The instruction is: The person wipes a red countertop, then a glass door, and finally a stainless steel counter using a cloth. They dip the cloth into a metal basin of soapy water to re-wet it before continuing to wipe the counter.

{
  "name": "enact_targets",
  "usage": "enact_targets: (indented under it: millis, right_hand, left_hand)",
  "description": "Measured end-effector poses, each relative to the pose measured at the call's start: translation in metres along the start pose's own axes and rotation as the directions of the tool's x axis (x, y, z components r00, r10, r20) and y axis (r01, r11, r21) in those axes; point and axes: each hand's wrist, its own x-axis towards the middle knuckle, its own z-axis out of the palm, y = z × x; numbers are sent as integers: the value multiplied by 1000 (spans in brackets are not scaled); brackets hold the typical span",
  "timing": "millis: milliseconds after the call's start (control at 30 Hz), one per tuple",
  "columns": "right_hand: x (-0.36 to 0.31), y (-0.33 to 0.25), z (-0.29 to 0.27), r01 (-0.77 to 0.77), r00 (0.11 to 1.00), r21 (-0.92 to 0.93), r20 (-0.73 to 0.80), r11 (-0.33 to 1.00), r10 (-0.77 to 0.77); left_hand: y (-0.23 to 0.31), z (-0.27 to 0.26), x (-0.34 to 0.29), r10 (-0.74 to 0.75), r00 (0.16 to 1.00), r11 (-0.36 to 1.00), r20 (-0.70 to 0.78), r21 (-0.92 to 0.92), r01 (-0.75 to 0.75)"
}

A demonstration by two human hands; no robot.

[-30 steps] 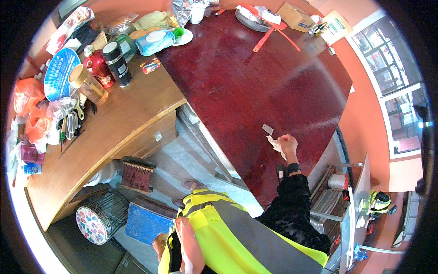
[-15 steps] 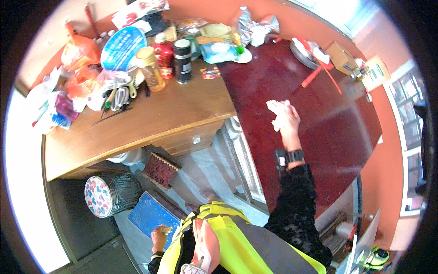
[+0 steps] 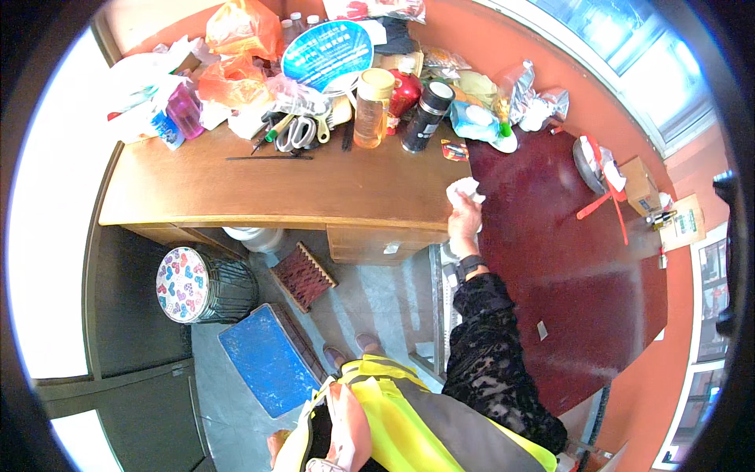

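Note:
My right hand (image 3: 465, 222) is closed on a crumpled white tissue (image 3: 462, 189). The hand sits where the right end of the brown wooden desk (image 3: 314, 189) meets the dark red table (image 3: 550, 259). A black band circles that wrist, below a black patterned sleeve. Low in the picture, my left hand (image 3: 277, 444) hangs beside the yellow vest, which covers much of it; its fingers cannot be made out. Nearest to the tissue on the desk lies a small red packet (image 3: 454, 150).
Along the desk's back stand a jar of amber liquid (image 3: 372, 110), a black thermos (image 3: 429, 116), a blue fan-shaped board (image 3: 326, 59) and orange bags (image 3: 242, 31). A pan (image 3: 590, 165) and a carton (image 3: 641, 185) are on the red table. Below are a heart-patterned stool (image 3: 182, 285) and a blue-topped box (image 3: 267, 358).
My right hand has moved left with the tissue, from over the red table to the desk's end. My left hand has dropped lower, mostly behind the vest. The view has shifted.

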Motion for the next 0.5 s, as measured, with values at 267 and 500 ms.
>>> enact_targets:
  millis: [267,500]
  right_hand:
    - [-43,-164,49,285,950,469,-21,836,-312]
    - [41,-141,-2,78,960,762,117,643,-255]
  left_hand:
    - [3,14,27,14,1000,992,-28,-125,-18]
    - [7,-6,56,11,996,991,-91,-132,-23]
